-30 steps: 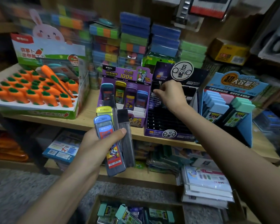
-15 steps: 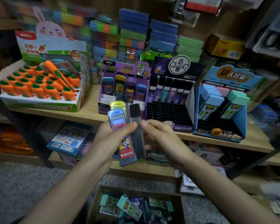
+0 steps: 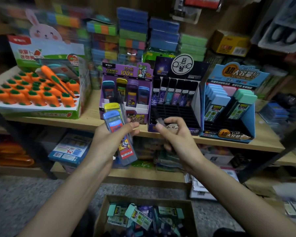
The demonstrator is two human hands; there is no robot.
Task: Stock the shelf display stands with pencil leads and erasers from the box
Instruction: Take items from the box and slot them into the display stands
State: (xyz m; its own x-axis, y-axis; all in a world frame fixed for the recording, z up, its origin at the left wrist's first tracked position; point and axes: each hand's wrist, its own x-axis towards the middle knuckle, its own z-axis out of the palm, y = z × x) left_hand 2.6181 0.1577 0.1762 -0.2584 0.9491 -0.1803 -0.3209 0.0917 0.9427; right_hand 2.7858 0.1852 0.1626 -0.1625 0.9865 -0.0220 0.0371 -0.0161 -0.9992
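Stock entry, shelf front.

1. Left hand (image 3: pixel 109 144): the forearm is coming in from the near left, palm turned up, with the thumb lying across a fan of lead cases (image 3: pixel 125 151) and gripping them. At least three are showing: a blue-capped case (image 3: pixel 115 124) in front, a yellow-capped case (image 3: pixel 111 106) behind it, and a slim grey case (image 3: pixel 123 113) at the right edge. Their long axes are running steeply, with caps pointing far and slightly left and barcode ends pointing near and right. The fan is hanging just in front of the purple stand (image 3: pixel 144 79).

2. Right hand (image 3: pixel 176 139): the forearm is coming in from the near right, with fingers curled and thumb and forefinger pinching one dark slim case (image 3: pixel 160 120). Only its end is showing, pointing far and left towards the other hand. The rest is hiding in the palm. It is hovering in front of the black stand (image 3: pixel 173 113).

3. Stands, three, are sitting side by side on the shelf (image 3: pixel 91 119). The purple stand is showing four upright cases. The black stand is carrying six slim cases in its far row. The blue stand (image 3: pixel 249 120) is holding blue, pink and teal-capped cases, too crowded to count.

4. Cardboard box (image 3: pixel 101 216): one, lying on the floor between the forearms and holding loose cases in a jumble.

5. Carrot display (image 3: pixel 36 94): one, sitting at the far left.
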